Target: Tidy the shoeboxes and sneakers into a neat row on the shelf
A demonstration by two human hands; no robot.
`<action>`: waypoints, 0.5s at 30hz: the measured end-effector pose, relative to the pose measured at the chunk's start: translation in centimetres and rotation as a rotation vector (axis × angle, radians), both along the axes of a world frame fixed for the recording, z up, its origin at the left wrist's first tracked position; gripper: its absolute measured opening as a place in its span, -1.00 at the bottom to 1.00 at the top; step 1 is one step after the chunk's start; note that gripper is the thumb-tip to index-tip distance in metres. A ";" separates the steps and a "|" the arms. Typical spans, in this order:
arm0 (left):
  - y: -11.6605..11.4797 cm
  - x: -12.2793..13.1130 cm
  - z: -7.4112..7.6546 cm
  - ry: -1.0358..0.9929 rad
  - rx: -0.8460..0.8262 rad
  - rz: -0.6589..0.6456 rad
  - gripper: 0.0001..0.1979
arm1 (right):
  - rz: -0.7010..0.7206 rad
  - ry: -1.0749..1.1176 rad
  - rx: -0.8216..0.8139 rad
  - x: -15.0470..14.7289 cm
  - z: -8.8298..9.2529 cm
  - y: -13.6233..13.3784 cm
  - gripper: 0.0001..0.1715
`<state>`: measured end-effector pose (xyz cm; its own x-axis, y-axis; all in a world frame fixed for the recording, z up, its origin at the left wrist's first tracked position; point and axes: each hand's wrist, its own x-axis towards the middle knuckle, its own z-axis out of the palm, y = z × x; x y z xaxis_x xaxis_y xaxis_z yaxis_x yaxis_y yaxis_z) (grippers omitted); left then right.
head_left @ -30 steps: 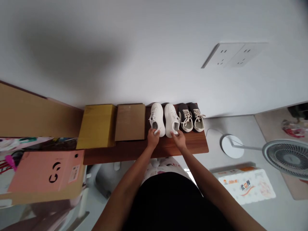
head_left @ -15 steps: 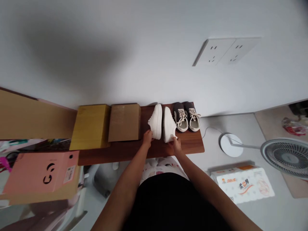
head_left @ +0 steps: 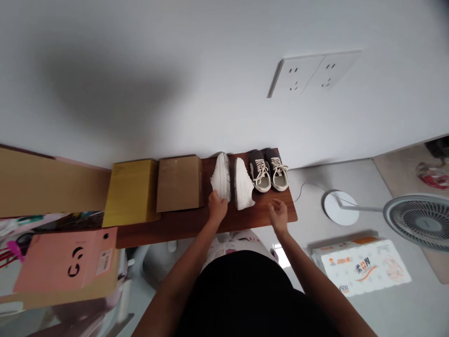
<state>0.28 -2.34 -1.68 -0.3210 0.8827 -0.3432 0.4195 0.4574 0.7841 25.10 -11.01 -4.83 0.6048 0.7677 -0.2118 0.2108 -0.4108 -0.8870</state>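
A pair of white sneakers lies on the dark wooden board. My left hand grips the heel end of the left white sneaker, which is tipped so that part of its sole faces right. Beside it, the right white sneaker rests on its side, untouched. My right hand hovers over the board's right end with loosely curled, parted fingers and nothing in them. Close to that hand stand two dark sneakers with cream laces, the nearer dark sneaker and the far right dark sneaker.
The board runs along a white wall with a socket plate. A brown carton and a yellow box stand on its left. A pink box is lower left. A fan and a tissue pack are at right.
My right hand has let go of the right white sneaker and moved right. The left white sneaker has turned in my left hand, showing more of its sole. The view has shifted slightly.
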 end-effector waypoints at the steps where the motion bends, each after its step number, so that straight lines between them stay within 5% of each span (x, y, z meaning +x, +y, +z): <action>1: -0.5 0.9 0.5 0.043 0.041 -0.061 -0.45 | -0.001 -0.103 0.009 1.3 0.3 0.4 -0.55; 4: -1.0 5.2 1.6 0.030 0.153 -0.329 -0.48 | 0.045 -0.359 0.028 4.0 0.9 2.9 -0.49; 8: 1.1 13.1 1.4 -0.087 0.088 -0.630 -0.56 | 0.206 -0.501 -0.041 4.4 0.5 6.6 -0.47; 11: 3.4 17.6 0.7 0.043 -0.109 -0.671 -0.68 | 0.225 -0.476 -0.054 4.3 -0.2 7.9 -0.67; 15: 4.7 18.8 0.1 0.001 -0.129 -0.541 -0.93 | 0.072 -0.261 0.055 6.6 -0.1 7.9 -0.71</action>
<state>19.09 2.40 -1.60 0.1661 0.8726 -0.4593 0.6219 0.2687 0.7356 31.75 -3.15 -4.91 0.5768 0.8168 -0.0122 0.4626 -0.3389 -0.8193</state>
